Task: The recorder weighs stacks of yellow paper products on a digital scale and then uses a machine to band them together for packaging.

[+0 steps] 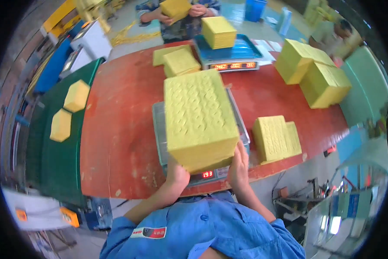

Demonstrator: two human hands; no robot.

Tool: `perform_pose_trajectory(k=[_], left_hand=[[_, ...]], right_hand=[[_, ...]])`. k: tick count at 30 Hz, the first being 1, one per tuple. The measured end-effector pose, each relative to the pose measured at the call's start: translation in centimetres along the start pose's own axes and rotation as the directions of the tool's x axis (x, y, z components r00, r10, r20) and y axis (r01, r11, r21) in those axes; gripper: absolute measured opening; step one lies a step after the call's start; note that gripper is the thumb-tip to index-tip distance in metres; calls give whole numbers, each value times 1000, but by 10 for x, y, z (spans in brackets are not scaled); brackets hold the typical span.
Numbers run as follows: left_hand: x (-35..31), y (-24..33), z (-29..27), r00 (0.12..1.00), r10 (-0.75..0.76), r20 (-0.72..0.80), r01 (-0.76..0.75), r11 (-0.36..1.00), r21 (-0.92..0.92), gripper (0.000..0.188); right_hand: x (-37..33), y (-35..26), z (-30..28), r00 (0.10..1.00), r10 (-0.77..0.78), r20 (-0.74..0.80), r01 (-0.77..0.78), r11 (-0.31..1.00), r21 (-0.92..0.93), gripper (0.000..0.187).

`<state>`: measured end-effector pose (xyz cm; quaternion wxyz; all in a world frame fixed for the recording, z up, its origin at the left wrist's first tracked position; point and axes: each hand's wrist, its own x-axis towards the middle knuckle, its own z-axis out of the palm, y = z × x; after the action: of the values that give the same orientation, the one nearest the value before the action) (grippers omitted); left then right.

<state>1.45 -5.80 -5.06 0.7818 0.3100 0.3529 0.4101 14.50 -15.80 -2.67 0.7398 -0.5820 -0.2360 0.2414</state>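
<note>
A tall stack of yellow embossed paper [200, 112] is between my two hands, over a metal-topped weighing scale [159, 129]. My left hand [177, 173] grips its near lower left corner, with the fingers hidden beneath or behind the paper. On the near right corner, my right hand [239, 167] presses with its fingers along the side. The scale's red lit display shows just below the stack, between my wrists. Whether the paper still touches the scale's plate I cannot tell.
Yellow paper stacks stand right [275, 138], far right [313, 71] and behind [181, 62] on the red table [116, 129]. A blue-topped scale [246, 47] bears another. Two stacks lie on the green belt [55, 159]. Across the table, a person's hands [197, 10] hold paper; another person [332, 36] is far right.
</note>
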Motion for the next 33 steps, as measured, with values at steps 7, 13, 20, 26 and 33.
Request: perform_pose_trajectory(k=[7, 13, 20, 26, 33], left_hand=[[6, 7, -31, 997, -54, 58, 56, 998, -29, 49], [1, 114, 42, 881, 5, 472, -12, 1000, 11, 56], [-6, 110, 56, 948, -126, 292, 81, 983, 163, 54], [-36, 92, 88, 950, -46, 308, -5, 987, 161, 52], [-47, 53, 210, 869, 10, 495, -53, 996, 73, 53]], right_hand=[[-24, 10, -19, 999, -25, -24, 21, 983, -181, 31], [-36, 33, -41, 930, 367, 20, -367, 923, 117, 36], [-25, 33, -36, 788, 560, 256, -612, 667, 425, 38], [-12, 22, -76, 807, 436, 398, -585, 683, 438, 49], [45, -66, -187, 927, 262, 269, -365, 799, 479, 53]])
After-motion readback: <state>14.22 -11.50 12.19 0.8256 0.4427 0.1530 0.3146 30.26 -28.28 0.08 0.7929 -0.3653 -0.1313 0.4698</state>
